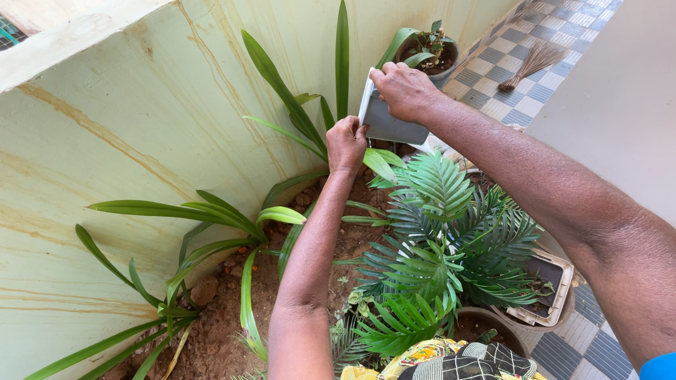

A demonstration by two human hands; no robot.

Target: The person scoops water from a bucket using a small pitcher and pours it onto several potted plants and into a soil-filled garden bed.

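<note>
Both hands hold a square white plastic pot, tipped on its side above the soil bed. My right hand grips its upper edge from above. My left hand closes on its lower left rim. Right below the pot stands a small palm-like plant with dark green fronds. Long strap-leaved plants grow from the reddish soil along the pale green wall.
A round pot with a small plant stands further back by the wall. A bundle broom lies on the checkered tile floor. Another square white pot and a round brown pot sit at lower right.
</note>
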